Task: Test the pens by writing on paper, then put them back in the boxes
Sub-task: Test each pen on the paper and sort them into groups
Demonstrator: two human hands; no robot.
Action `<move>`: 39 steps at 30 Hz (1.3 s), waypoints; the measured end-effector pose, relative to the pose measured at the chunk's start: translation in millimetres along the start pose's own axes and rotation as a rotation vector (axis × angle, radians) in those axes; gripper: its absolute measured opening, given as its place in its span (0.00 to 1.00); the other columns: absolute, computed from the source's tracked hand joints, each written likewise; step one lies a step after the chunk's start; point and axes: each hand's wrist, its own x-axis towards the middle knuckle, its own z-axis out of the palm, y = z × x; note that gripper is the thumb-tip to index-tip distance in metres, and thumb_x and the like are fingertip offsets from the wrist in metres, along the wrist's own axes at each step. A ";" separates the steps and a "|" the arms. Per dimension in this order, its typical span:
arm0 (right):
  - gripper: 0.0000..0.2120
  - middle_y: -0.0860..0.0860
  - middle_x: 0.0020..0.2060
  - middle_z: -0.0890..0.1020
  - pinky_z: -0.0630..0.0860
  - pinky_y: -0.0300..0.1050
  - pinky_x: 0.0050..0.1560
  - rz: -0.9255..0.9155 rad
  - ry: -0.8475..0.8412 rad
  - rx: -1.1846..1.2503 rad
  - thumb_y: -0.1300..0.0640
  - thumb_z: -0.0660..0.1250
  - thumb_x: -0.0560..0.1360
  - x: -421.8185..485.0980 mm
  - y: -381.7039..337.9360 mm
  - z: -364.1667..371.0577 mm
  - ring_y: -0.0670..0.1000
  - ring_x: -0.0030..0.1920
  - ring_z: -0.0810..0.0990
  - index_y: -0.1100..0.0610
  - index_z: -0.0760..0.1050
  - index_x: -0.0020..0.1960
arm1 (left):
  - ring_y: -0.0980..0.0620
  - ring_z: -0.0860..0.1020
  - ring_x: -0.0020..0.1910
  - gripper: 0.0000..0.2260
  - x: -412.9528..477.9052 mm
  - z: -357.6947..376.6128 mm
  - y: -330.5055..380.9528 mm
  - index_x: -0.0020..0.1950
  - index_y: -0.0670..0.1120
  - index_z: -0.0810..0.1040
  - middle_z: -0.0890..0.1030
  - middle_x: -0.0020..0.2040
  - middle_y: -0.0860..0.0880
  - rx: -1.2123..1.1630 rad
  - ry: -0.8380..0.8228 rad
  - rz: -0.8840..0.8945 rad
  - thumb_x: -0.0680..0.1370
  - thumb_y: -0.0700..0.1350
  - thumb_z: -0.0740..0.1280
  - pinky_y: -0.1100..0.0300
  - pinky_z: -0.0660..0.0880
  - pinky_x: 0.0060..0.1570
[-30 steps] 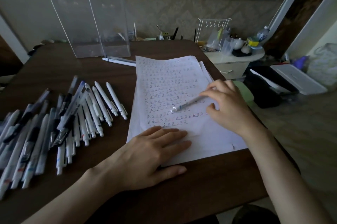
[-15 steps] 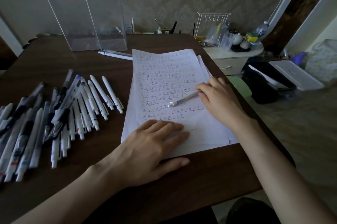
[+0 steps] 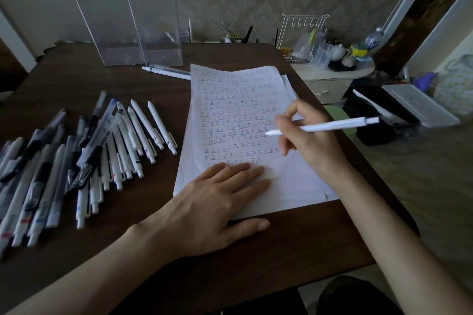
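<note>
A heap of loose pens (image 3: 76,156) lay at the left of the dark counter (image 3: 294,250), with two clear boxes (image 3: 107,20) standing upright behind it. The left hand (image 3: 212,207) lay flat, its fingers (image 3: 243,173) straight and slightly spread on the lower part of the paper (image 3: 230,99), thumb on the counter. The right hand (image 3: 309,140) pinched a white pen (image 3: 330,126) in curled fingers, tip pointing left over the rows of written marks, barrel extending right; tip contact could not be told.
</note>
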 end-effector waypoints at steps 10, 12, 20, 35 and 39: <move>0.19 0.51 0.18 0.63 0.66 0.45 0.27 0.113 0.087 -0.123 0.69 0.64 0.73 -2.7 13.7 15.4 0.42 0.17 0.65 0.58 0.59 0.29 | 0.53 0.55 0.75 0.30 -0.2 0.8 -0.9 0.76 0.53 0.58 0.58 0.76 0.51 -0.002 0.004 -0.001 0.78 0.66 0.46 0.56 0.50 0.70; 0.18 0.54 0.19 0.63 0.69 0.48 0.29 0.106 0.104 -0.130 0.69 0.64 0.73 -3.0 11.9 15.7 0.42 0.17 0.66 0.58 0.60 0.29 | 0.52 0.56 0.74 0.30 -0.2 1.1 -0.8 0.76 0.52 0.59 0.59 0.76 0.51 0.001 0.009 -0.002 0.78 0.66 0.47 0.56 0.50 0.70; 0.17 0.52 0.19 0.62 0.69 0.55 0.29 0.096 0.097 -0.151 0.68 0.62 0.73 -3.0 12.7 17.5 0.42 0.18 0.67 0.59 0.59 0.31 | 0.53 0.57 0.74 0.29 0.9 1.7 -1.3 0.75 0.52 0.59 0.60 0.75 0.51 -0.004 0.012 -0.007 0.78 0.65 0.47 0.56 0.50 0.71; 0.17 0.53 0.20 0.62 0.66 0.44 0.26 0.102 0.094 -0.152 0.69 0.62 0.73 -3.5 11.8 16.9 0.42 0.18 0.68 0.59 0.59 0.30 | 0.53 0.56 0.74 0.29 0.4 0.5 -0.9 0.75 0.52 0.60 0.60 0.75 0.51 -0.028 0.007 -0.006 0.78 0.65 0.46 0.55 0.51 0.71; 0.16 0.57 0.21 0.64 0.74 0.55 0.30 0.097 0.059 -0.146 0.68 0.63 0.74 -4.5 11.2 17.1 0.43 0.18 0.68 0.62 0.61 0.31 | 0.52 0.57 0.74 0.29 0.4 0.4 -0.8 0.75 0.52 0.60 0.61 0.75 0.51 -0.025 0.010 -0.004 0.78 0.65 0.46 0.55 0.51 0.70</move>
